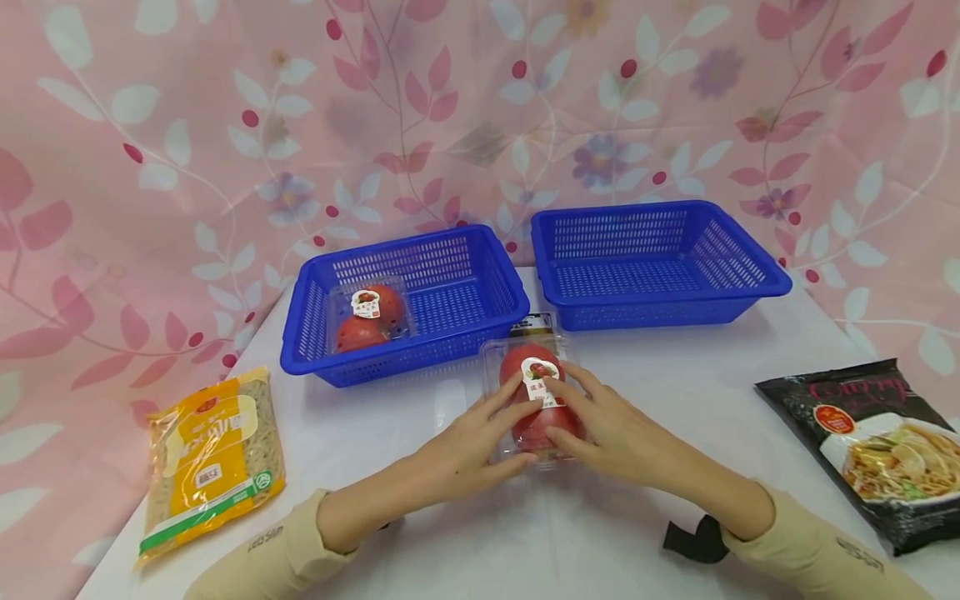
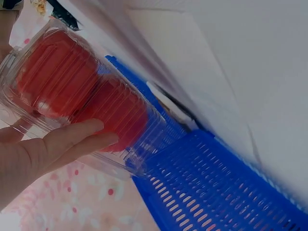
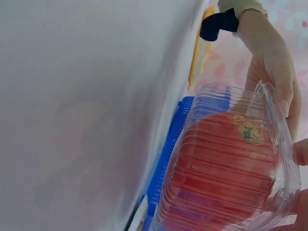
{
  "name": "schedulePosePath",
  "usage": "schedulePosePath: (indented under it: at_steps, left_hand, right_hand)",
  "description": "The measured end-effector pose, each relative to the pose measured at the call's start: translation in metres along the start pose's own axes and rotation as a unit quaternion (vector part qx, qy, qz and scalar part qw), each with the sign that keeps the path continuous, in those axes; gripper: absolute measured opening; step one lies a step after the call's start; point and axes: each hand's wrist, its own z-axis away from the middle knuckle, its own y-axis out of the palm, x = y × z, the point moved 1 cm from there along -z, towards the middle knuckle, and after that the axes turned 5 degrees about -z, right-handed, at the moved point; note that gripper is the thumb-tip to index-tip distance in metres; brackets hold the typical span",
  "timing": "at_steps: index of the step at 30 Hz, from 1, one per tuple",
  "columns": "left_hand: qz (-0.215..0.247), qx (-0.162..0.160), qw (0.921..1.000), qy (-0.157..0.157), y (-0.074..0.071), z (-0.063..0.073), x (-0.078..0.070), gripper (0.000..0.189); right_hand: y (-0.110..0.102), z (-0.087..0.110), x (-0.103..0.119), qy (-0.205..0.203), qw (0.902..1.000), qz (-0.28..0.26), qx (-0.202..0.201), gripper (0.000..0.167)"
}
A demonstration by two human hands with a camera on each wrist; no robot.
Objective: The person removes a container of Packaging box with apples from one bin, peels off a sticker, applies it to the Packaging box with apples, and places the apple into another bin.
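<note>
Both hands hold a clear plastic box of red fruit [image 1: 536,421] at the middle of the table, in front of the left basket. It carries a white label on its lid. My left hand [image 1: 468,446] grips its left side, with fingertips on the lid. From the right, my right hand [image 1: 611,429] holds it, fingers spread over the label and lid. In both wrist views the ribbed box [image 2: 57,72] [image 3: 221,163] seems raised a little above the table. A dark-and-gold package [image 1: 534,323] lies partly hidden behind it.
A second box of red fruit [image 1: 371,312] lies in the left blue basket [image 1: 427,354]. Another blue basket [image 1: 652,312] stands at back right. A yellow bag [image 1: 213,462] lies at left, a black noodle packet [image 1: 870,450] at right. A floral cloth [image 1: 480,108] hangs behind.
</note>
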Motion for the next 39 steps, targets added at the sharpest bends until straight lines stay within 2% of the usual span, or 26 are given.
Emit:
schedulePosePath:
  at_steps: [9,17,24,31,39]
  left_hand:
    - [-0.004,-0.036,0.9993,0.012,-0.017,-0.002,-0.006,0.055]
    - [-0.002,-0.071,0.9969,0.033,-0.028,0.000,-0.009,0.053]
    - [-0.008,-0.082,0.9963,0.022,-0.037,-0.001,-0.010,0.053]
    - [-0.022,-0.098,0.9946,0.023,-0.044,-0.003,-0.005,0.051]
    - [-0.043,-0.152,0.9864,0.047,-0.054,-0.008,0.005,0.049]
  right_hand:
    - [-0.014,-0.003,0.011,0.022,0.9997,0.009,-0.008,0.060]
    - [-0.021,-0.006,0.018,0.012,0.9996,0.017,-0.017,0.062]
    - [-0.028,-0.013,0.023,-0.008,0.9992,0.016,-0.036,0.060]
    - [-0.030,-0.024,0.026,-0.031,0.9979,0.002,-0.056,0.057]
    - [-0.036,-0.043,0.031,-0.032,0.9980,-0.014,-0.053,0.056]
